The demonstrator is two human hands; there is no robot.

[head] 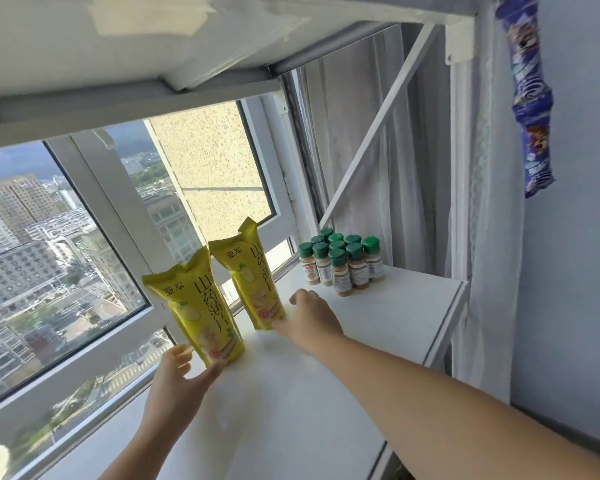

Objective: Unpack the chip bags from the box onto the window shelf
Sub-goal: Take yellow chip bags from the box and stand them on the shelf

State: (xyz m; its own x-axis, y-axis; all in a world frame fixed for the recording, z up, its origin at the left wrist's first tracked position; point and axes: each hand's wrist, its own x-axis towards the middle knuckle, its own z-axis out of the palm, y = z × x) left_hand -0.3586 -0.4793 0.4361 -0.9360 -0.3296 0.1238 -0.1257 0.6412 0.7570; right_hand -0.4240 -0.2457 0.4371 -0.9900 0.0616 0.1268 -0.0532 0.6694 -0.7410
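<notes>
Two yellow chip bags stand upright on the white window shelf (378, 327), leaning back toward the window. The nearer bag (201, 306) is on the left and the farther bag (257, 282) stands just right of it. My left hand (181, 375) reaches up to the base of the nearer bag, with fingers on its left and the thumb touching its bottom edge. My right hand (309, 317) lies beside the farther bag, its thumb touching the bag's lower right corner and its fingers loosely bent. The box is out of view.
A cluster of several green-capped spice jars (343, 261) stands at the far right of the shelf. A white diagonal brace (378, 123) and a sheer curtain (482, 202) rise behind them. A blue snack strip (530, 98) hangs on the right wall. The window frame (118, 209) runs along the left.
</notes>
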